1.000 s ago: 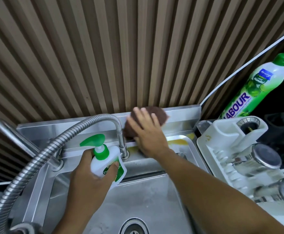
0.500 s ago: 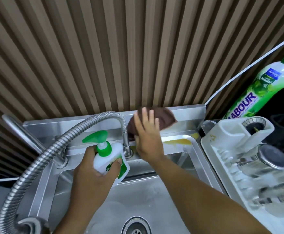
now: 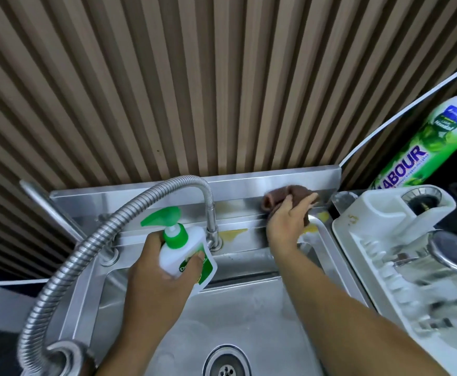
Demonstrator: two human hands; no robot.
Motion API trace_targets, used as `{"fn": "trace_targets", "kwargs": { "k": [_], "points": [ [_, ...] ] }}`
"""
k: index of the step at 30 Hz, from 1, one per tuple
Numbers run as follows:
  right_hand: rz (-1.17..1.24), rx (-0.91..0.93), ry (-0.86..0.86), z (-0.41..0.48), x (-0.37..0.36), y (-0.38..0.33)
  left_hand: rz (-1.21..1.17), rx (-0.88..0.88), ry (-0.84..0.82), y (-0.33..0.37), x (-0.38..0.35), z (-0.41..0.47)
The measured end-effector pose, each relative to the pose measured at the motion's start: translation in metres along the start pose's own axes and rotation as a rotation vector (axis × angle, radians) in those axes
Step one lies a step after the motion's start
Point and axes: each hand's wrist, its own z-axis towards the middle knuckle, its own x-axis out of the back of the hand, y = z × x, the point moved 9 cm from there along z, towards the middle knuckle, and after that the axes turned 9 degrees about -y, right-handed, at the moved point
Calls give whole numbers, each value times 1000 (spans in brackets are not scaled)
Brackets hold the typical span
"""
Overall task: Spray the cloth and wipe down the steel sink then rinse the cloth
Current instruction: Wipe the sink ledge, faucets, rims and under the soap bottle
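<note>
My right hand point(image 3: 287, 221) presses a brown cloth point(image 3: 275, 198) against the back ledge of the steel sink point(image 3: 249, 316), near its right corner. Yellowish smears point(image 3: 234, 232) lie on the ledge to the left of the hand and at the corner. My left hand point(image 3: 157, 275) holds a white spray bottle with a green trigger head point(image 3: 180, 248) above the left part of the basin, just in front of the faucet base. The drain point(image 3: 226, 362) shows at the bottom.
A flexible metal faucet hose point(image 3: 86, 240) arcs over the sink's left side. A white dish rack point(image 3: 401, 256) with steel cups stands right of the sink. A green dish soap bottle point(image 3: 425, 147) leans behind it. A ribbed wood wall point(image 3: 194, 77) rises behind.
My right hand slid the cloth rightward along the back ledge from the faucet to the right corner, uncovering yellow smears. The left hand kept hold of the spray bottle.
</note>
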Motion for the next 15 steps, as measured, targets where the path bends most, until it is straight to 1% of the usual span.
{"fn": "trace_targets", "kwargs": {
  "k": [2, 5, 6, 8, 9, 11, 15],
  "points": [
    [-59, 108, -144, -30, -18, 8, -6, 3, 2, -3, 1, 0],
    [-300, 230, -379, -61, -39, 22, -1, 11, 9, -8, 3, 0],
    [-385, 299, -466, -70, -48, 22, 1, 13, 10, -9, 3, 0],
    [-543, 496, -625, -82, -70, 14, 6, 13, 15, -9, 3, 0],
    [-621, 560, -678, -82, -80, 13, 7, 11, 19, -8, 3, -1],
    [-745, 592, -703, -74, -88, 12, 4, 9, 19, -7, 3, 1],
    [-846, 722, -807, -76, -66, 15, -5, 20, 5, -5, 1, 5]
  ]
}}
